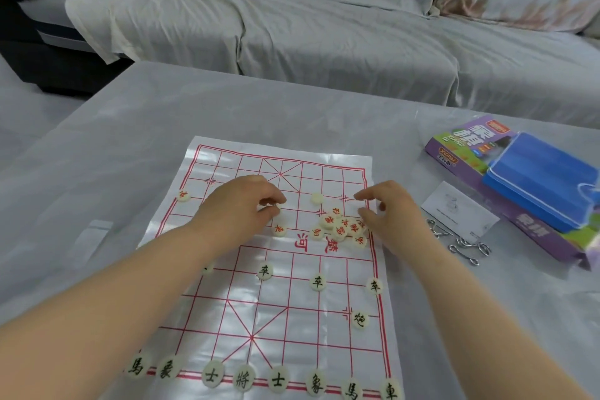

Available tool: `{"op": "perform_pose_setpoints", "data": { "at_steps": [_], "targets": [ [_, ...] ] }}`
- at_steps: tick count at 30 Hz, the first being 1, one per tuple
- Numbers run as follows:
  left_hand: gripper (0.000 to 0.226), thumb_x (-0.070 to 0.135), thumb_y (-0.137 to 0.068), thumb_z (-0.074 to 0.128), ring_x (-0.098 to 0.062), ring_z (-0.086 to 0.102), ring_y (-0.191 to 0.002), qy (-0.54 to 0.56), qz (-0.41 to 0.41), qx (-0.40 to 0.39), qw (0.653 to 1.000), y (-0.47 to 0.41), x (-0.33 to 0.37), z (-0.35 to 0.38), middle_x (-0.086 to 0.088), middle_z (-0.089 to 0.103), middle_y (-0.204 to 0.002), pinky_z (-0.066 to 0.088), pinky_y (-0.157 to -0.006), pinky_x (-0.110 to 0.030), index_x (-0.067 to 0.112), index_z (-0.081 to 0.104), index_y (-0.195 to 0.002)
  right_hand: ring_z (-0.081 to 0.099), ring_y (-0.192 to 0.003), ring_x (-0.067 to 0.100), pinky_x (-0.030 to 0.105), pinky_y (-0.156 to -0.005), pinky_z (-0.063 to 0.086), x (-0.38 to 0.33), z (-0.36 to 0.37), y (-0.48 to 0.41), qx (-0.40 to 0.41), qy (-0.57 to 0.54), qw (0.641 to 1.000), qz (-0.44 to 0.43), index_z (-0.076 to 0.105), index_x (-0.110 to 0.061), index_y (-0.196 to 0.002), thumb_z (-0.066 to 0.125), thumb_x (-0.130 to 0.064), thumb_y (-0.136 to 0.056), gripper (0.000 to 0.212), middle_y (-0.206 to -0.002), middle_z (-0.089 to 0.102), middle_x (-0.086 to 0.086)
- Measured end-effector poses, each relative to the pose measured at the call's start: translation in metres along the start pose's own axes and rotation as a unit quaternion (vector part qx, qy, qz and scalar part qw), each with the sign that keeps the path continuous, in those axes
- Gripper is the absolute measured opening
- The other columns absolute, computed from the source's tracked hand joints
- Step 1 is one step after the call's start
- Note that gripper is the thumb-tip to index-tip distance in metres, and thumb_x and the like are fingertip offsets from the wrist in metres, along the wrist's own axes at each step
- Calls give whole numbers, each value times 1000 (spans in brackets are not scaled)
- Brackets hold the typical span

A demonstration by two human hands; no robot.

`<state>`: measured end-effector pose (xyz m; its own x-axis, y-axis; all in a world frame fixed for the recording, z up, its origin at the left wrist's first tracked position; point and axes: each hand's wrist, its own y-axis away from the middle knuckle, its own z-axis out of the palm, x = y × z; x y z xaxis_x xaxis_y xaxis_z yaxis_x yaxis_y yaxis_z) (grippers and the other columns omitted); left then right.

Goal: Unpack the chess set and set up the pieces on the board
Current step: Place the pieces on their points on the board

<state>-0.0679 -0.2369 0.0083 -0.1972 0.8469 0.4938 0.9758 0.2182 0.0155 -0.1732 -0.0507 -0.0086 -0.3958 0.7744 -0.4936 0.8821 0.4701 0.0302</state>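
Above board (292, 318), left hand (237, 204) pinching a piece (272, 205), right hand (389, 211) slack near right edge

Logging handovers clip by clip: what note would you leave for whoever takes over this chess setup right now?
Left hand pinches one piece over the far half of the board. Right hand is open, beside the red pile.
Done: board unfolded; black back row along the near edge; three black soldiers and one cannon are visible. The arms hide the left part.
One red piece sits on the far-left line.
Left: finish black, set out the heaped red pieces.
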Motion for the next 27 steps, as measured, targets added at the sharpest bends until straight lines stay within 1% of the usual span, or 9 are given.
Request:
{"op": "perform_pose_setpoints", "data": {
  "at_steps": [3, 7, 10, 12, 14, 18, 22, 27],
  "targets": [
    [26, 21, -91, 50, -12, 50, -106, -27, -11, -28, 999, -6, 12, 10, 4, 57, -115, 38, -88, -22, 20, 59, -116, 45, -104, 12, 24, -92, 38, 15, -3, 6, -19, -13, 1000, 5, 60, -19, -114, 54, -19, -89, 25, -122, 48, -2],
    [30, 24, -91, 50, -12, 50, -109, -50, -2, -60, 997, -13, 26, 22, 5, 55, -120, 38, -88, -20, 21, 56, -120, 41, -93, 5, 16, -83, 34, 28, -2, 10, -35, -34, 999, -20, 59, -18, -114, 52, -18, -90, 25, -106, 46, -7],
    [30, 25, -91, 52, -10, 50, -107, -46, -2, -64, 997, -18, 33, 27, 6, 55, -119, 35, -84, -18, 23, 56, -120, 43, -90, 4, 10, -75, 33, 37, 4, 11, -1, -76, 997, -34, 61, -17, -112, 53, -16, -90, 23, -100, 48, -8],
    [31, 26, -89, 53, -10, 49, -107, -40, -3, -70, 997, -23, 37, 29, 6, 55, -119, 35, -85, -18, 23, 56, -120, 43, -91, 4, 5, -70, 34, 41, 7, 13, 20, -102, 993, -48, 61, -16, -110, 54, -14, -89, 23, -98, 50, -8],
    [33, 27, -88, 56, -10, 48, -106, -35, 4, -78, 996, -28, 42, 33, 6, 55, -119, 35, -86, -18, 23, 56, -120, 42, -92, 4, 2, -71, 33, 44, 6, 15, 19, -118, 991, -59, 61, -16, -112, 55, -14, -88, 24, -97, 50, -10],
    [37, 26, -84, 61, -4, 44, -96, -21, 19, -103, 994, -34, 51, 43, 8, 54, -117, 37, -82, -16, 25, 55, -120, 40, -90, 5, -4, -73, 30, 51, 3, 18, 14, -135, 987, -80, 60, -16, -115, 57, -14, -87, 28, -98, 51, -9],
    [38, 24, -84, 61, -5, 46, -97, -31, 26, -105, 994, -36, 53, 48, 8, 53, -118, 41, -87, -19, 25, 54, -122, 37, -93, 3, -5, -77, 28, 53, 7, 20, 24, -127, 987, -98, 58, -18, -118, 59, -12, -85, 34, -99, 52, -10],
    [35, 24, -86, 59, -4, 45, -93, -28, 21, -84, 996, -35, 49, 47, 7, 54, -115, 36, -82, -14, 24, 55, -120, 36, -92, 1, -5, -76, 28, 53, 10, 19, 45, -116, 987, -102, 58, -18, -117, 60, -13, -85, 33, -95, 48, -13]
  ]
}}
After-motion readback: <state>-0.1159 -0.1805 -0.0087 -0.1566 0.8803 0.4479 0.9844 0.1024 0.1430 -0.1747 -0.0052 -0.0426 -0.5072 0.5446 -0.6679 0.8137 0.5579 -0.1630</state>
